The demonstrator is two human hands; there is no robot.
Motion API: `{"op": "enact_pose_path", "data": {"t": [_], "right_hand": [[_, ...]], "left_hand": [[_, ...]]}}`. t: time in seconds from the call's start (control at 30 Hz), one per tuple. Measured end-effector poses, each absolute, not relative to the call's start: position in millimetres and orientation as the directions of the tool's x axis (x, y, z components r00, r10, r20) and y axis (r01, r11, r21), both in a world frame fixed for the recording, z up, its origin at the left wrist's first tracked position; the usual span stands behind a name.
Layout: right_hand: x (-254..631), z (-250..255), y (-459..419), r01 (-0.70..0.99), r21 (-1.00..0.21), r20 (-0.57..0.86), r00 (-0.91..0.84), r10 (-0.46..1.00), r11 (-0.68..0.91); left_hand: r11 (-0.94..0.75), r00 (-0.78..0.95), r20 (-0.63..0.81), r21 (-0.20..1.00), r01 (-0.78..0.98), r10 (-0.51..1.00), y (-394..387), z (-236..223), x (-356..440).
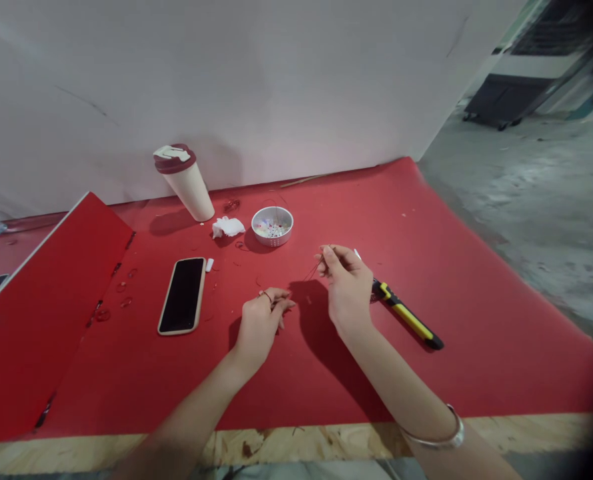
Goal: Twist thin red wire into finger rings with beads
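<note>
Pinching a thin cord [312,272] between thumb and fingers, the left hand [260,321] and right hand [349,288] sit apart, near a round dish [272,236] of tiny beads [272,229].

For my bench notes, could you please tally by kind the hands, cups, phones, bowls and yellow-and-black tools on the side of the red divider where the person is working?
Hands: 2, the left hand and the right hand
Cup: 1
Phone: 1
Bowl: 1
Yellow-and-black tool: 1
Total: 6
</note>
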State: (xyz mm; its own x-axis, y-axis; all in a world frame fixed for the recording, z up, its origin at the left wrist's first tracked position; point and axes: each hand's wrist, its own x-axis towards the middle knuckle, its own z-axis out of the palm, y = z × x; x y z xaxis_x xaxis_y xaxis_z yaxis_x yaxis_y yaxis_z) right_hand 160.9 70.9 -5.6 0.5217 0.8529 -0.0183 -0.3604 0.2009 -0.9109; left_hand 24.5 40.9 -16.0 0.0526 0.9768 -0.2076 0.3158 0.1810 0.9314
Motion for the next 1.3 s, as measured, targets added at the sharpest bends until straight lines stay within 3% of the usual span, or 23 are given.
{"op": "enact_pose_path", "data": {"t": [0.13, 0.27, 0.37, 0.47, 0.7, 0.77, 0.83, 0.87, 0.97, 1.1, 1.3], "right_hand": [[160.1, -5.4, 70.2, -0.304, -0.929, 0.019, 0.536, 0.844, 0.214], [159.8, -4.7, 69.0, -0.245, -0.946, 0.048, 0.544, 0.838, 0.213], [159.6, -2.9, 68.4, -0.225, -0.952, 0.050, 0.552, 0.832, 0.207], [159.1, -1.4, 68.0, -0.239, -0.951, 0.031, 0.560, 0.828, 0.197], [162.4, -6.1, 71.5, -0.283, -0.939, 0.004, 0.558, 0.830, 0.195], [164.7, -8.0, 73.5, -0.323, -0.931, -0.026, 0.527, 0.849, 0.172], [165.3, -8.7, 74.7, -0.358, -0.926, -0.057, 0.447, 0.893, 0.119], [164.7, -8.5, 74.8, -0.365, -0.927, -0.068, 0.397, 0.915, 0.089], [160.0, -5.1, 73.3, -0.346, -0.938, -0.073, 0.265, 0.962, 0.024], [157.2, 3.2, 74.3, -0.301, -0.954, -0.075, 0.232, 0.970, -0.002], [163.8, 15.8, 84.4, -0.153, -0.986, -0.107, 0.276, 0.955, -0.066]], "left_hand": [[0.075, 0.074, -0.129, 0.862, 0.502, 0.989, 41.9, -17.6, 24.5], [-0.253, 0.194, 0.163, 0.614, 0.747, 0.967, 42.4, -26.9, 21.2], [-0.447, 0.298, 0.382, 0.401, 0.800, 0.875, 42.7, -36.0, 18.5], [-0.525, 0.354, 0.456, 0.332, 0.784, 0.817, 42.9, -40.8, 17.2], [-0.465, 0.334, 0.339, 0.455, 0.759, 0.879, 41.1, -36.8, 17.8], [-0.350, 0.281, 0.214, 0.666, 0.658, 0.936, 41.3, -32.8, 18.9], [-0.140, 0.239, 0.041, 0.900, 0.413, 0.970, 43.0, -27.0, 21.4], [-0.031, 0.241, -0.037, 0.962, 0.271, 0.970, 44.5, -23.4, 23.2], [0.187, 0.332, -0.188, 0.982, 0.035, 0.924, 50.3, -10.6, 30.1], [0.310, 0.384, -0.274, 0.950, -0.033, 0.882, 59.5, 3.1, 36.0], [0.273, 0.079, -0.265, 0.953, -0.132, 0.961, 72.8, 2.6, 36.3]]}}
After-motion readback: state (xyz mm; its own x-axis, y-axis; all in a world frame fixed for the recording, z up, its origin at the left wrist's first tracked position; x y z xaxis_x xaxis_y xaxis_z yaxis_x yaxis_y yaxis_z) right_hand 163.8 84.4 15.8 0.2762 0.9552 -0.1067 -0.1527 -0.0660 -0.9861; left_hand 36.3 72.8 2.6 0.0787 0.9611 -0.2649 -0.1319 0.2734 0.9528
